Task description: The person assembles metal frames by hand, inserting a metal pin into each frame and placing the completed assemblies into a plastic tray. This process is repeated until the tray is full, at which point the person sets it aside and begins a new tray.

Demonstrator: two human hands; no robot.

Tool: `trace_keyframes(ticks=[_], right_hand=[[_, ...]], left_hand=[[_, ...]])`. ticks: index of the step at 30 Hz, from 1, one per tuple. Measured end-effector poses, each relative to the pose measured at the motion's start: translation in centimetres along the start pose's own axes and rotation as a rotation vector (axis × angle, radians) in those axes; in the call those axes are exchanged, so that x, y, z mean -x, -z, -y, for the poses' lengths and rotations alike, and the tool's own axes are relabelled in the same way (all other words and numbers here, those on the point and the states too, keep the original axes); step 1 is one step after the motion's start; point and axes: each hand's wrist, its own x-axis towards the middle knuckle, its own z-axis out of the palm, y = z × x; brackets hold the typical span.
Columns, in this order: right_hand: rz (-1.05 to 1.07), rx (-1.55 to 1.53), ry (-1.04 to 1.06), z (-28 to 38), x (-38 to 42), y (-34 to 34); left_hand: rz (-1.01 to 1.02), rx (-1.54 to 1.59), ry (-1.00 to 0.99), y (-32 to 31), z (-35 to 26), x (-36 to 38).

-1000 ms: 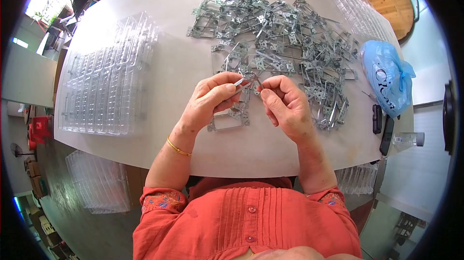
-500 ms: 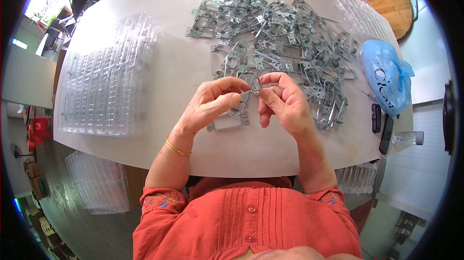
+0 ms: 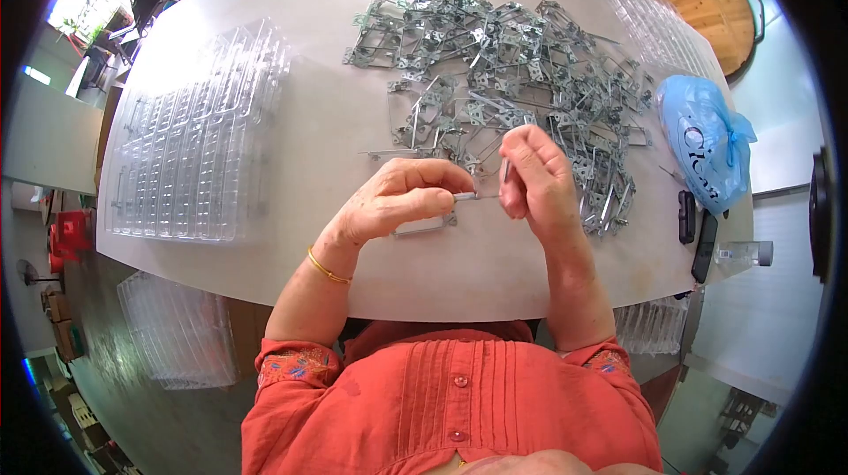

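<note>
My left hand [image 3: 393,199] pinches a small metal rod-like piece [image 3: 465,196] between thumb and fingertips; its end sticks out to the right. My right hand [image 3: 539,173] is closed, with a thin grey metal piece [image 3: 505,171] showing at its fingertips. A faint thin line spans the gap between the hands, too fine to make out. Beyond them lies a large tangled pile of metal brackets with rods [image 3: 495,51]. Part of another bracket [image 3: 420,227] shows on the table just below my left hand.
Clear plastic trays [image 3: 190,139] are stacked at the left, with more trays [image 3: 658,25] at the far right. A blue plastic bag [image 3: 702,135], black objects [image 3: 705,247] and a clear bottle [image 3: 744,252] stand along the right edge of the white table [image 3: 309,69].
My hands have moved apart and slightly toward my body on the left. The right hand has shifted right and turned upward; before, both fingertips met at one metal piece.
</note>
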Motion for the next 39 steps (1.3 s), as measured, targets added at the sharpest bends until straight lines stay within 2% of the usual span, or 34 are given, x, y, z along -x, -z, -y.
trace_keyframes(ticks=[1, 2, 3, 8, 11, 16, 18, 21, 23, 25, 27, 29, 33, 36, 37, 39], right_hand=[[0.000, 0.001, 0.001, -0.2, -0.1, 0.0], [-0.051, -0.027, 0.088, -0.4, -0.2, 0.0], [-0.102, -0.055, 0.174, -0.4, -0.2, 0.0], [-0.061, -0.002, 0.331, -0.4, 0.9, -1.7], [-0.058, 0.051, 0.413, -0.8, 1.1, -2.2], [-0.105, 0.180, 0.555, -1.7, 1.2, -2.6], [-0.191, 0.480, 0.848, -2.4, 0.7, -2.5], [-0.181, 0.634, 0.845, -2.1, 0.7, -2.3], [-0.173, 0.621, 0.821, -2.2, 0.6, -2.6], [-0.164, 0.609, 0.796, -2.1, 0.7, -2.5], [-0.130, 0.586, 0.631, -1.9, 1.0, -2.4], [-0.110, 0.595, 0.611, -1.5, 1.2, -2.5], [-0.074, 0.516, 0.580, -1.6, 1.2, -2.3], [-0.099, 0.515, 0.554, -1.5, 1.1, -1.9], [-0.099, 0.515, 0.555, -1.5, 1.0, -1.9], [-0.117, 0.316, 0.480, -1.7, 0.9, -1.8]], left_hand=[[-0.059, 0.089, 0.069, -0.1, -0.1, 0.1], [-0.117, 0.178, 0.137, -0.2, -0.1, 0.2], [-0.117, 0.178, 0.135, -0.1, -0.1, 0.0], [-0.194, 0.393, 0.041, 0.0, 0.3, -0.3], [-0.213, 0.384, 0.022, -0.5, 0.3, -0.5], [-0.127, 0.375, 0.007, -0.2, 0.5, -0.4], [-0.117, 0.382, 0.000, -0.1, 1.1, -0.5], [-0.107, 0.365, -0.049, 0.3, 1.6, -0.4], [-0.022, 0.294, -0.028, 0.6, 1.4, -0.4], [-0.032, 0.289, -0.029, -0.1, 0.9, -0.4], [-0.045, 0.283, -0.029, -0.1, 0.8, -0.3], [0.019, 0.177, -0.024, 0.3, 1.2, -0.5], [-0.021, 0.130, -0.062, 0.4, 0.9, -0.5], [-0.064, 0.267, -0.118, 0.7, 1.3, -0.7], [-0.116, 0.264, -0.198, 0.8, 1.3, -0.7], [-0.180, 0.202, -0.354, 1.0, 1.5, -1.1]])
